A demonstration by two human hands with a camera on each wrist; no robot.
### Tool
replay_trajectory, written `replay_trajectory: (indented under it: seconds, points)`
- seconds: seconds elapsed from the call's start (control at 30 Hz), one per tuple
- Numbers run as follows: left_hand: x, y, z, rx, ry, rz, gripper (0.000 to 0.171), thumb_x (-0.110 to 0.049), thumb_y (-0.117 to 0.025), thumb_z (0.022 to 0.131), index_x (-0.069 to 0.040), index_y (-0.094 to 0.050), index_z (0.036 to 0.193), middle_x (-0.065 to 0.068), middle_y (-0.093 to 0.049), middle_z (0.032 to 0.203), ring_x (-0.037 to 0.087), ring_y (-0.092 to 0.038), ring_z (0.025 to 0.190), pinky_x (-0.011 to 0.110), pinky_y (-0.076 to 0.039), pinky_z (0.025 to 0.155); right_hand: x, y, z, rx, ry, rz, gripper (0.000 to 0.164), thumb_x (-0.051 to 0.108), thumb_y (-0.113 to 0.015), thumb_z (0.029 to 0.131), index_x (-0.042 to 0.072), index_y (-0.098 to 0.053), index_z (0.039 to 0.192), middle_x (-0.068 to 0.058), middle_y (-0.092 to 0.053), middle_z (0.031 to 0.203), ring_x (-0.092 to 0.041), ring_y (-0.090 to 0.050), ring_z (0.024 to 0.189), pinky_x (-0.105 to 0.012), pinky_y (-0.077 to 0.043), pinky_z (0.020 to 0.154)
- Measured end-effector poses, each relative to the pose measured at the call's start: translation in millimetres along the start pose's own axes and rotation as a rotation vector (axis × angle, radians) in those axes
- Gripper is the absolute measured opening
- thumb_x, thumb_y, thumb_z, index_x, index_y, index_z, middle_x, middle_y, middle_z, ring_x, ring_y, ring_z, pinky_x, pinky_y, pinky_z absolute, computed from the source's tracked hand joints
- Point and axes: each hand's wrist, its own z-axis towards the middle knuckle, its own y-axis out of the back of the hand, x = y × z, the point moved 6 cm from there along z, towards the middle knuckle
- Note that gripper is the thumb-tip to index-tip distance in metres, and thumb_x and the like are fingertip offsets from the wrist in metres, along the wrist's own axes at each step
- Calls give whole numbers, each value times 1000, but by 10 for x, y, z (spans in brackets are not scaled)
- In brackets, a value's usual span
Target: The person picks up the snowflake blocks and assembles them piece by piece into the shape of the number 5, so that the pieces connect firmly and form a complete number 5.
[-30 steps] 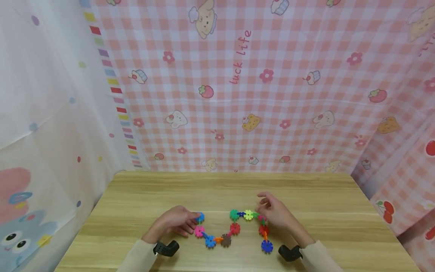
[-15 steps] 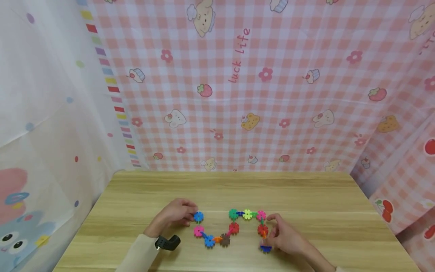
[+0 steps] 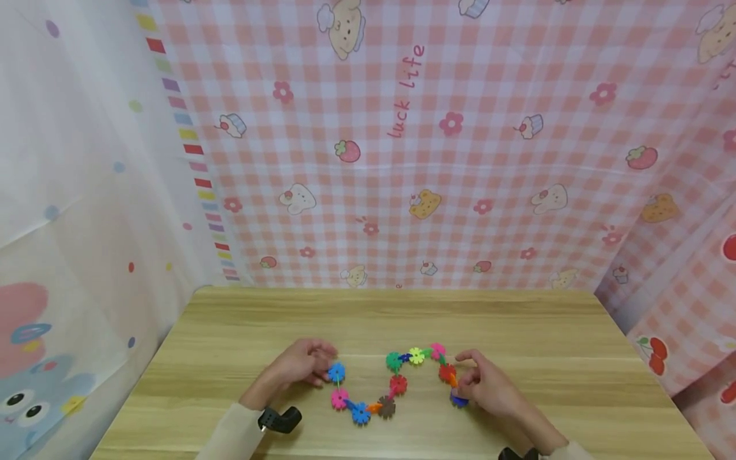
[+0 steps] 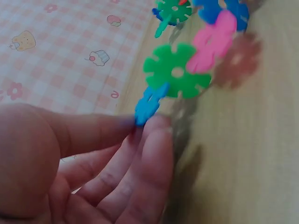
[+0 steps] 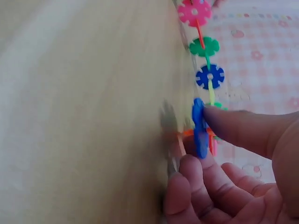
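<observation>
A chain of colourful plastic snowflake discs, joined edge to edge, winds over the table between both hands in the head view. At its left end is a light blue disc point(image 3: 337, 372), which my left hand point(image 3: 301, 364) pinches between thumb and fingertips; the left wrist view shows this blue disc point(image 4: 150, 103) slotted into a green one point(image 4: 175, 74). My right hand point(image 3: 491, 390) holds the dark blue disc point(image 3: 460, 400) at the other end by thumb and forefinger. Several discs, such as a brown one point(image 3: 386, 407) and a yellow one point(image 3: 416, 356), lie between.
The wooden table point(image 3: 391, 319) reaches back to a pink checked cloth point(image 3: 368, 128) hung behind it. A white patterned cloth point(image 3: 86, 191) hangs at the left. Black wrist devices point(image 3: 280, 420) sit on the forearms.
My right hand left the pink disc's area, took hold of the dark blue end disc and shifted it away from me and rightward. The chain's right part bends with it; the left end came slightly nearer.
</observation>
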Motion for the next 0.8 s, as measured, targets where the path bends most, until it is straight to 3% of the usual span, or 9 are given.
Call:
replay_trajectory:
  seconds: [0.2, 0.3, 0.5, 0.8]
  points:
    - [89, -108, -87, 167, 28, -46, 32, -1, -60, 93, 6, -56, 124, 9, -68, 85, 17, -67, 72, 28, -58, 63, -6, 152, 188, -58, 14, 15, 52, -6, -64, 88, -6, -40, 134, -13, -64, 90, -22, -62, 72, -33, -55, 59]
    - [104, -182, -140, 224, 38, -82, 35, 1, -61, 91, 6, -56, 125, 9, -70, 86, 18, -69, 73, 28, -59, 63, -16, 212, 295, -71, 10, 87, 52, -8, -61, 89, -7, -38, 136, -17, -64, 98, -24, -66, 79, -35, -58, 67]
    - [90, -353, -216, 308, 34, -117, 37, 3, -63, 90, 4, -56, 126, 9, -71, 87, 18, -70, 75, 28, -59, 65, -57, 225, 522, -103, -12, 277, 56, -15, -54, 87, -10, -33, 139, -28, -59, 111, -25, -69, 87, -36, -59, 79]
    - [63, -648, -300, 415, 5, -140, 33, 4, -64, 89, 6, -57, 121, 9, -73, 82, 15, -71, 71, 26, -59, 64, -16, 113, 792, -172, 3, 319, 55, -18, -43, 85, -10, -35, 139, -33, -56, 120, -26, -67, 91, -35, -60, 77]
